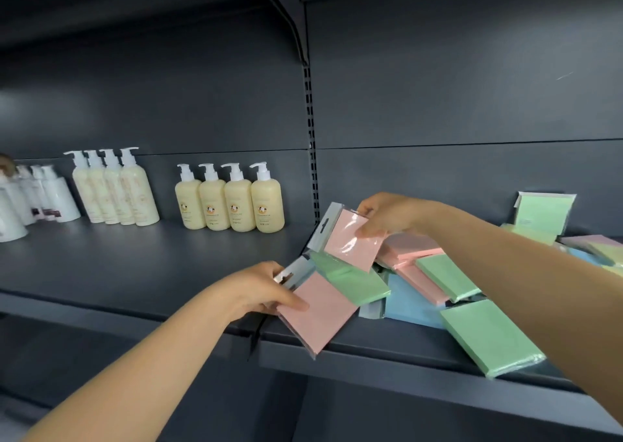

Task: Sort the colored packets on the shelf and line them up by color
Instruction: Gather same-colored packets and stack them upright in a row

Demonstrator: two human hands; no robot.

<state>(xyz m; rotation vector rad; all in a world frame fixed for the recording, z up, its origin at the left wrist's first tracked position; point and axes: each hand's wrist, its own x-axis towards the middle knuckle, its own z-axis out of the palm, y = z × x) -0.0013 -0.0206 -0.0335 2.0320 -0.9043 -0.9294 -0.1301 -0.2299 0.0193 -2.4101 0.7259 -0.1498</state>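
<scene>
- Pink, green and blue packets (pixel 435 273) lie jumbled on the dark shelf (pixel 151 266).
- Left hand (pixel 256 290) grips a pink packet (pixel 317 310).
- Right hand (pixel 387 214) pinches another pink packet (pixel 350 242), raised.

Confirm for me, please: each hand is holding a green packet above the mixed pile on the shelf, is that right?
Not quite: the head view shows both held packets are pink. The left hand holds one pink packet and the right hand another pink packet, above the mixed pile on the shelf.
</scene>
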